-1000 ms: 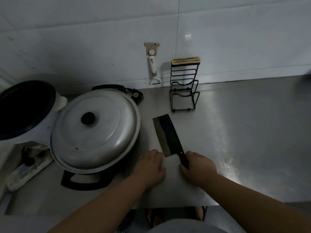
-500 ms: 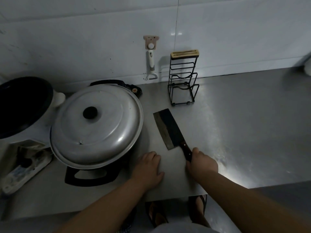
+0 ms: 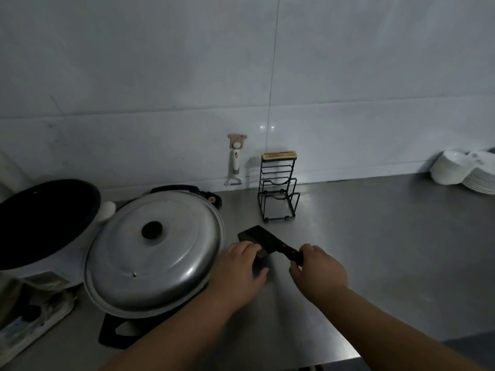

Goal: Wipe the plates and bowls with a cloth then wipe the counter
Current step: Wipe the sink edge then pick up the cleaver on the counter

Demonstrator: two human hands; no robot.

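Observation:
A dark cleaver (image 3: 255,236) lies on the steel counter (image 3: 375,250) in front of me. My right hand (image 3: 318,271) grips its dark handle. My left hand (image 3: 238,271) lies flat on the counter, fingers straight, fingertips touching the near part of the blade. White bowls (image 3: 450,170) and a stack of white plates (image 3: 482,180) sit at the far right against the wall. No cloth is in view.
A large pan with a metal lid (image 3: 155,250) sits left of my hands. Further left stands a white rice cooker (image 3: 45,223), with a power strip (image 3: 34,325) near the front edge. A black wire rack (image 3: 278,191) and a hanging peeler (image 3: 235,167) are by the wall.
The view has tilted up, bringing the bowls and plates into sight. My left hand moved forward onto the cleaver's blade. My right hand keeps hold of the handle.

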